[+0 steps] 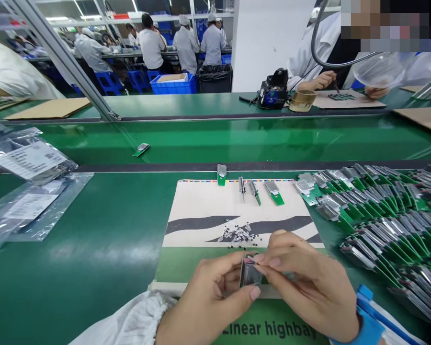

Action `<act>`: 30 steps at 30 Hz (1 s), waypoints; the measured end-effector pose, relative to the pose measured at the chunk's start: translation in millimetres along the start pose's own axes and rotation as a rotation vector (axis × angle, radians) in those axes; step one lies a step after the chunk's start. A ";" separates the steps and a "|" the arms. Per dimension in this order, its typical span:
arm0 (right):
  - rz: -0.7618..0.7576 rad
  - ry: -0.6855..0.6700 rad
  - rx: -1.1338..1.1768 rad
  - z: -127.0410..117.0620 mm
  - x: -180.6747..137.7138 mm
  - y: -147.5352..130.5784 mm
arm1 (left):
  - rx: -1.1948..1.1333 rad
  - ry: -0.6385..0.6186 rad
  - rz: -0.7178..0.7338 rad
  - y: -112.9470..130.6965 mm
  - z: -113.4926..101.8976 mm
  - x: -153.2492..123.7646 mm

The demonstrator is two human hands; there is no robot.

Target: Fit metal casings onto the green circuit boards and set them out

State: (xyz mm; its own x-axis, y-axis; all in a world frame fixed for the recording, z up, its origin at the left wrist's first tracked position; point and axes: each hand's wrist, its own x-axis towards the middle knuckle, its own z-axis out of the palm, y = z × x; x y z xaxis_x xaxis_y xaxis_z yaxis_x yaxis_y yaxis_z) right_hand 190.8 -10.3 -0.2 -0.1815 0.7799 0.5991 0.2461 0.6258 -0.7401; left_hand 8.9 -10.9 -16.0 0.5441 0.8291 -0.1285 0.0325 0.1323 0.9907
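My left hand (210, 299) is closed round a small module (249, 274) with a grey screen, held upright near the bench's front edge. My right hand (305, 282) pinches at the module's top right corner with thumb and fingertips; what it pinches is too small to name. Just beyond my hands lies a heap of tiny black and grey parts (239, 235) on a printed card mat (201, 211). A few similar green-tabbed modules (275, 191) lie along the mat's far edge.
Rows of many green-tabbed modules (380, 211) fill the bench to the right. Clear plastic bags (28, 163) lie at the left. One module (141, 149) sits on the green conveyor belt (237, 139). Across it a person's hands (319, 82) work beside a soldering station (273, 91).
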 end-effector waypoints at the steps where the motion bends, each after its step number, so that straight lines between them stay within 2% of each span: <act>1: -0.014 0.004 -0.008 0.0 -0.2 -0.4 | 0.003 0.007 0.001 -0.8 -0.1 -0.6; 12: -0.086 -0.019 -0.107 -1.3 0.2 -2.4 | 0.040 0.001 0.001 2.4 0.6 -0.2; 20: 0.000 0.084 -0.034 3.8 -0.5 -3.2 | 0.020 -0.028 0.006 10.4 1.3 1.1; 26: -0.070 0.065 -0.042 3.6 -2.6 -2.5 | -0.076 -0.048 0.024 10.9 2.7 1.4; 30: -0.106 0.060 -0.062 1.6 -0.3 -4.1 | -0.036 -0.025 0.020 11.4 3.3 -0.5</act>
State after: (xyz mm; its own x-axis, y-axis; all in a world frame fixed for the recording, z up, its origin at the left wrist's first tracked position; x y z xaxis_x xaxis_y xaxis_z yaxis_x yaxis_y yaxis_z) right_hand 188.3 -13.1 2.1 -0.1532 0.7061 0.6914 0.2871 0.7012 -0.6526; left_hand 11.8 -11.7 -4.5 0.5648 0.8182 -0.1071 -0.0087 0.1357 0.9907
